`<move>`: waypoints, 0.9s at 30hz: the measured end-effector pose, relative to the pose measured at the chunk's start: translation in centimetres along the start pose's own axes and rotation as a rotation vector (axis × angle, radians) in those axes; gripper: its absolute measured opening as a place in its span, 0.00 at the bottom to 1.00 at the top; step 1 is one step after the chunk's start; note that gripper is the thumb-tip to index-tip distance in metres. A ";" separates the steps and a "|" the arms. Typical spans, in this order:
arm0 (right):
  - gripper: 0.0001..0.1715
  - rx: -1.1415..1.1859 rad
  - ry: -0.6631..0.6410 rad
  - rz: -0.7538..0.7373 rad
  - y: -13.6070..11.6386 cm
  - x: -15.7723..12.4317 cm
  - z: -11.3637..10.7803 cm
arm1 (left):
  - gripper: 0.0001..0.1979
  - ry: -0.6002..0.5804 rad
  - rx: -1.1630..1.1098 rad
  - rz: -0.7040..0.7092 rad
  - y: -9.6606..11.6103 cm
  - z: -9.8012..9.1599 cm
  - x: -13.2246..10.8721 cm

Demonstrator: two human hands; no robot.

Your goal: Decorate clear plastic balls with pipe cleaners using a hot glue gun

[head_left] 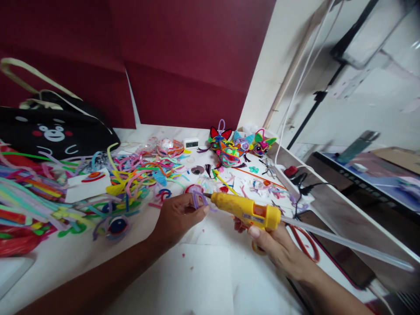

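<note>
We grip the yellow glue gun [246, 211] w/ our right hand [277, 247], lower center. Our left hand [179, 215] pinches a purple pipe-cleaner piece [198, 197] at its nozzle.

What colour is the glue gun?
The glue gun is yellow; the head view shows it best.

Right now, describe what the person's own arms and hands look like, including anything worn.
Both are bare: the left hand and left forearm show no sleeve, glove, ring, watch or bracelet, and neither do the right hand and right forearm. The right thumbnail looks unpainted.
</note>
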State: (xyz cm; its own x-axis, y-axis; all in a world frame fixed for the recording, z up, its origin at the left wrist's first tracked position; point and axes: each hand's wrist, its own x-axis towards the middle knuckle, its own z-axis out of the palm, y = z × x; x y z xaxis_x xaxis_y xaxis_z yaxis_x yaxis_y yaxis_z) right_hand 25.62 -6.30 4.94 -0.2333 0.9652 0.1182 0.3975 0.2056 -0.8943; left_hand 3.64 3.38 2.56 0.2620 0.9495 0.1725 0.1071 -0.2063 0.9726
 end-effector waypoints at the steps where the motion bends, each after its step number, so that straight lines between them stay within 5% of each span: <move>1: 0.26 0.002 -0.001 -0.003 0.0 0.0 0.0 | 0.08 -0.001 -0.005 0.000 0.0 0.0 0.0; 27: 0.25 -0.054 0.024 -0.002 0.4 -0.2 -0.2 | 0.07 0.001 -0.097 -0.061 0.2 0.2 -0.1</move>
State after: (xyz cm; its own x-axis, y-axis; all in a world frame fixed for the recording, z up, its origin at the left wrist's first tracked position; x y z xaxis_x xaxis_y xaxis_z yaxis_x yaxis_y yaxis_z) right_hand 26.02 -6.43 4.69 -0.2129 0.9683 0.1308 0.4444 0.2152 -0.8696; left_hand 3.83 3.17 2.75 0.2564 0.9600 0.1124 0.0291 -0.1239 0.9919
